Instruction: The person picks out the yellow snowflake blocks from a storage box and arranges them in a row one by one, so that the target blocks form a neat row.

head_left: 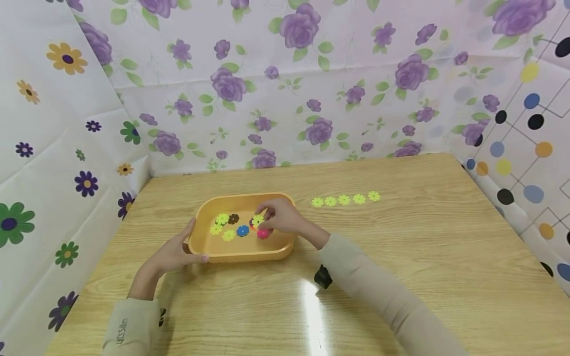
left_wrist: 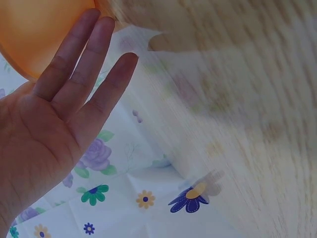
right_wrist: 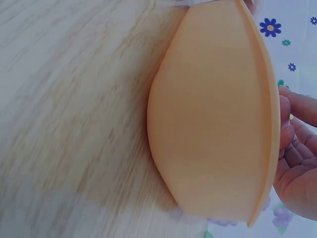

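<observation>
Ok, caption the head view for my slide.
Left hand on an orange tray, right hand pinching a yellow-green disc; five matching discs in a row on the table.

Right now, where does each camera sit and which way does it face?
Head: on the person's head, facing forward and down; left hand, right hand, sleeves, tray.
Left wrist: on that wrist, facing along the left hand toward the tray.
Right wrist: likewise, facing the tray's outer wall, right hand beyond.
Head and right wrist share tray, right hand.
</observation>
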The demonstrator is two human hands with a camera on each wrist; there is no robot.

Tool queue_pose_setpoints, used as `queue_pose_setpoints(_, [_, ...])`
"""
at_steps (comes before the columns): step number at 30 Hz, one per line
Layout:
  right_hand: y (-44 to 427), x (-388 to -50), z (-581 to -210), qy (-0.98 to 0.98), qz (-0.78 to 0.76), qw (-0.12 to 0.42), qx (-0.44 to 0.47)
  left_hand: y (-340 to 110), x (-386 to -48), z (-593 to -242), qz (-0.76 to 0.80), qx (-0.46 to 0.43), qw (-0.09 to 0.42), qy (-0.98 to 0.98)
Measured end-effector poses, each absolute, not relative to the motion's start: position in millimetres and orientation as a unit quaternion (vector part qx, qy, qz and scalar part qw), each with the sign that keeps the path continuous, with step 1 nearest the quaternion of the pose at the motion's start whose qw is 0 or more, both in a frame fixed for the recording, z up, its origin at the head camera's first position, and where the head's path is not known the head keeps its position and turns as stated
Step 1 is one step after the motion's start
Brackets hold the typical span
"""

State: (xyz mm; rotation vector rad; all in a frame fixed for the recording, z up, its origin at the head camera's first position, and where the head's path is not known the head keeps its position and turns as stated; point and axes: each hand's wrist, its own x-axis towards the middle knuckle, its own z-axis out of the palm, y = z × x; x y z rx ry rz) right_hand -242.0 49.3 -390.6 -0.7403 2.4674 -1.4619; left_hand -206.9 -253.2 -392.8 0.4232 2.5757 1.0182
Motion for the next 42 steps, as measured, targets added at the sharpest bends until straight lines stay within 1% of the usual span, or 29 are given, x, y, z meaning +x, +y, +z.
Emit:
queue_pose_setpoints(8, [70.3,-240.6,-387.9,0.826,-0.508,0.111,-0.217,-252.6,-207.0,-393.2,0.364,0.153,0.168,0.903])
queue_pose_setpoints(17, [92.7,-237.5,-384.8,0.823,-0.519,0.091,-0.213,-253.0,-206.9,-394.0,0.362,0.153,0.170,0.904])
queue_pose_setpoints(29, [125.8,-236.0,-381.4,0.818,-0.542,0.072,-0.178,-254.2,-206.0,-394.6,0.368,0.146,0.173,0.902])
queue_pose_setpoints(42, [170.3,-241.5,-391.4,0.838,-0.526,0.068,-0.128,-254.5,-206.7,-395.0,0.360,0.148,0.168,0.906])
